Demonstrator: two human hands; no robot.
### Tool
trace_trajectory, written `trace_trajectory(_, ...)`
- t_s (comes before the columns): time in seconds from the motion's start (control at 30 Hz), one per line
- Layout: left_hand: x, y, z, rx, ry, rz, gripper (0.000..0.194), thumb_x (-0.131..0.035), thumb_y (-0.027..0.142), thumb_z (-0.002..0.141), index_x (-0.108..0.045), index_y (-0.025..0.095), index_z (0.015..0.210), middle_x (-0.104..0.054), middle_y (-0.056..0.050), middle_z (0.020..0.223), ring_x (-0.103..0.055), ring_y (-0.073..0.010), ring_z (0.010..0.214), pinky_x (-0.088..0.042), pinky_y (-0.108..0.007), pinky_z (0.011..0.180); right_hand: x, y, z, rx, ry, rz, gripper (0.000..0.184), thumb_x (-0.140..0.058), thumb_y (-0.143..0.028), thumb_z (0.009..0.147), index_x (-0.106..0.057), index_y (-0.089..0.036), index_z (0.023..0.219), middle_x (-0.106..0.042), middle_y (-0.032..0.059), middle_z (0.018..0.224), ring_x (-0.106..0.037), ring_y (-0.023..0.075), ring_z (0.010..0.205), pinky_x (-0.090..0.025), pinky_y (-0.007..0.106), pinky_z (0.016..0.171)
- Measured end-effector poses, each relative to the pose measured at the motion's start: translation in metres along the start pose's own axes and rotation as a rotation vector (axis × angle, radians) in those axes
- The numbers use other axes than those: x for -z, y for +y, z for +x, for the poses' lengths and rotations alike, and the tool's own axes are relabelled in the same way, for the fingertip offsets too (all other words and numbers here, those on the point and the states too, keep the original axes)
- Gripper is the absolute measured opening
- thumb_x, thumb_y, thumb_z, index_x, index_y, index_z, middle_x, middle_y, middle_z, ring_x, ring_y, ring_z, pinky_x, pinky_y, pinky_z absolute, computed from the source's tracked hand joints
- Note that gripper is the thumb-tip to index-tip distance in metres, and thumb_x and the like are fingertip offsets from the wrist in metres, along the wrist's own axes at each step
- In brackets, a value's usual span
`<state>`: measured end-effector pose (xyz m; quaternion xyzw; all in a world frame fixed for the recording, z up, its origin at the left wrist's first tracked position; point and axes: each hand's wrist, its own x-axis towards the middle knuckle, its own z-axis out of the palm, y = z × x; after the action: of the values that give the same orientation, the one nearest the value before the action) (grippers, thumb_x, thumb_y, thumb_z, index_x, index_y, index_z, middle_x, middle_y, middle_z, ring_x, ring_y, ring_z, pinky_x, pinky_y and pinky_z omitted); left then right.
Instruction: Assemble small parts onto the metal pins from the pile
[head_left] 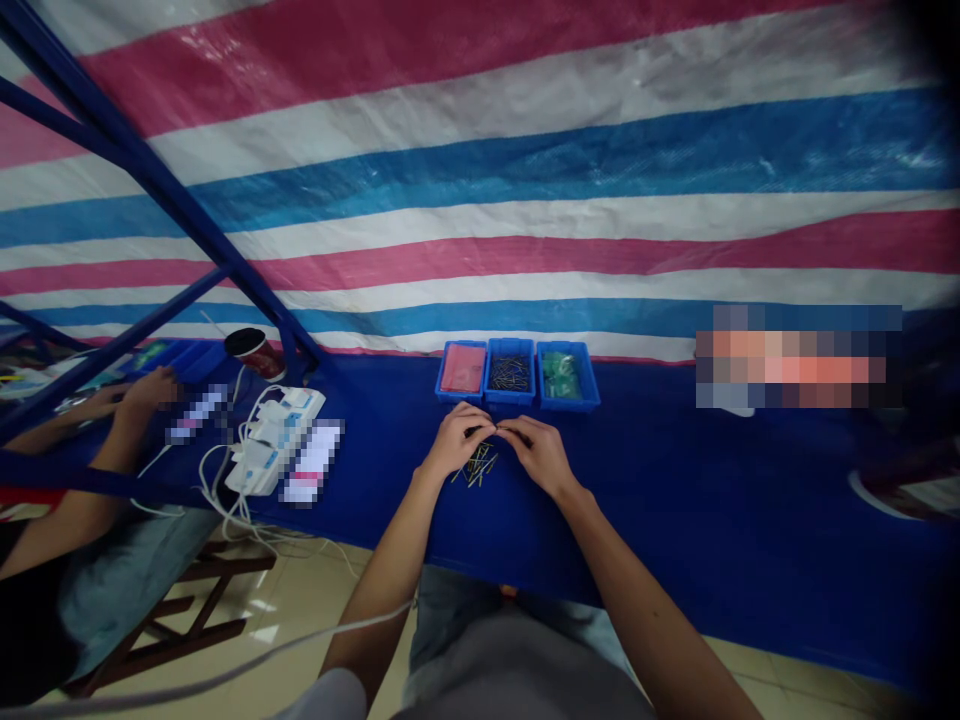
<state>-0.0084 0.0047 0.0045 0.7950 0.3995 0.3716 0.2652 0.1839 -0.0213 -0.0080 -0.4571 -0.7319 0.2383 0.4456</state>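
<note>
My left hand (460, 440) and my right hand (540, 452) meet fingertip to fingertip above the blue table. Both are closed in a pinch, and what sits between the fingertips is too small to make out. Just below them lies a loose pile of thin, yellowish and dark stick-like pieces (476, 466). Beyond my fingers stand blue bins side by side. The left bin (441, 394) holds pink flat pieces (463, 369). Dark, thin nail-like pieces (511, 373) fill the middle bin (510, 397). In the right bin (576, 404) are green pieces in clear plastic (561, 376).
A white power strip (276, 440) with tangled cables lies left, beside a blurred-out phone (313, 462). Behind it are a dark-lidded cup (257, 352) and a blue metal frame (180, 215). A co-worker's hands (146, 395) are at far left. A striped sheet (480, 200) hangs behind.
</note>
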Motion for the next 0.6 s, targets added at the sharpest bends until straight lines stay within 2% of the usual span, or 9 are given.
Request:
trace_trajectory(0.2,0.001,0.002,0.0,0.008,-0.01,0.007,0.029,-0.054,0.034,0.096,-0.073,0.019,0.08,-0.072,-0.007,0.095,-0.058,-0.0201,0.095,-0.045,-0.034,0.089,0.003,-0.002,0.001,0.011,-0.007,-0.012,0.027,-0.053,-0.037,0.098,-0.076,-0.022,0.101,-0.072,0.006,0.087,-0.067,0.0191,0.075,-0.052,0.028,0.07)
trace_trajectory(0.3,0.001,0.002,0.0,0.012,0.011,0.003,0.029,-0.055,0.035,0.096,-0.074,0.019,0.081,-0.072,-0.007,0.096,-0.057,-0.0205,0.096,-0.045,-0.035,0.09,0.014,-0.023,0.006,0.049,0.025,-0.009,0.028,-0.05,-0.033,0.099,-0.074,-0.02,0.105,-0.07,0.0061,0.083,-0.065,0.0172,0.07,-0.052,0.027,0.067)
trace_trajectory(0.4,0.001,0.001,0.0,0.004,0.028,-0.011,0.025,-0.058,0.036,0.094,-0.075,0.019,0.086,-0.072,-0.007,0.098,-0.057,-0.0209,0.094,-0.045,-0.035,0.088,0.039,-0.076,0.007,0.15,0.046,0.092,0.028,-0.045,-0.024,0.1,-0.07,-0.02,0.111,-0.069,0.0058,0.087,-0.065,0.016,0.073,-0.052,0.027,0.07)
trace_trajectory(0.47,0.001,0.0,0.0,-0.005,0.036,-0.022,0.025,-0.06,0.036,0.093,-0.076,0.018,0.088,-0.072,-0.008,0.097,-0.058,-0.021,0.093,-0.046,-0.035,0.088,0.062,-0.126,0.004,0.276,-0.012,0.178,0.032,-0.04,-0.018,0.1,-0.067,-0.023,0.118,-0.069,0.0051,0.091,-0.066,0.0154,0.077,-0.052,0.027,0.072)
trace_trajectory(0.53,0.0,0.0,0.0,-0.006,0.05,-0.028,0.025,-0.061,0.036,0.092,-0.076,0.017,0.087,-0.072,-0.008,0.095,-0.058,-0.0208,0.092,-0.046,-0.035,0.088,0.085,-0.178,-0.001,0.387,-0.079,0.21,0.034,-0.04,-0.019,0.1,-0.066,-0.026,0.12,-0.069,0.0047,0.102,-0.066,0.017,0.089,-0.053,0.029,0.079)
trace_trajectory(0.6,-0.001,0.0,0.0,-0.001,0.067,-0.03,0.023,-0.062,0.036,0.091,-0.076,0.018,0.087,-0.072,-0.008,0.094,-0.059,-0.0203,0.092,-0.046,-0.035,0.088,0.103,-0.22,-0.007,0.429,-0.182,0.236,0.028,-0.045,-0.026,0.099,-0.066,-0.03,0.118,-0.071,0.0011,0.094,-0.067,0.0173,0.087,-0.054,0.028,0.08)
